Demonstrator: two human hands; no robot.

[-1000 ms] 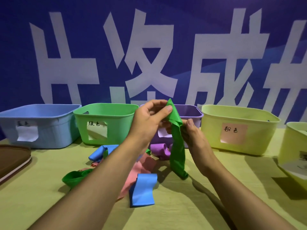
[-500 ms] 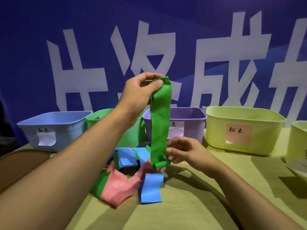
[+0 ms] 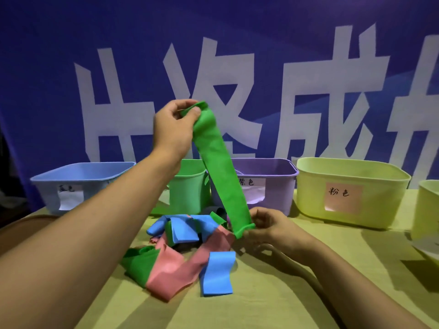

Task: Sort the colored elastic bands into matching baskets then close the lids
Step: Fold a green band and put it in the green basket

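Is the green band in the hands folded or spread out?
Spread out: the left hand pinches the green band at its top, the right hand its bottom.

The light is soft and a bit dim, with dark shadows from the arms lying on the tabletop (image 3: 273, 305). The picture is a little fuzzy, and the edges bend outward.

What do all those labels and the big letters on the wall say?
"紫色": paper label on the purple basket.
"粉色": pink label on the yellow basket.
Blue basket label: handwriting too blurred; second character looks like "色".
Blue banner: large white characters, cropped, not readable whole.
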